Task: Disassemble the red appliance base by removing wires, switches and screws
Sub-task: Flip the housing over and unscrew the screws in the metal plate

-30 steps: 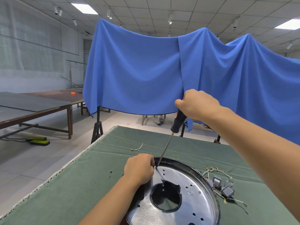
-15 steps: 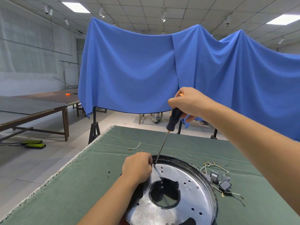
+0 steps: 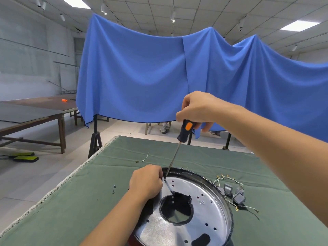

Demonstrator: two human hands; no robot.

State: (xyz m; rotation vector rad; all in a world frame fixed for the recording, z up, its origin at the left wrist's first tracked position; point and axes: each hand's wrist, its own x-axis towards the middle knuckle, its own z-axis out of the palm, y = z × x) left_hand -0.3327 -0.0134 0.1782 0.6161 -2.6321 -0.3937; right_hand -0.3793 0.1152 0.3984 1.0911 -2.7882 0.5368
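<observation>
Right hand (image 3: 198,108) grips black/orange handle of screwdriver (image 3: 184,129) from above; shaft slants down-left, tip at far-left rim of appliance base (image 3: 188,208). Left hand (image 3: 146,181) curled over that rim right beside the tip, steadying it; can't tell if fingers pinch anything. Base lies near front edge of green-covered table (image 3: 88,201), shiny perforated metal plate up w/ dark central hole. Removed switches + wires (image 3: 234,192) heaped just right of base; two small screws (image 3: 114,189) to left; one loose wire (image 3: 142,158) further back.
</observation>
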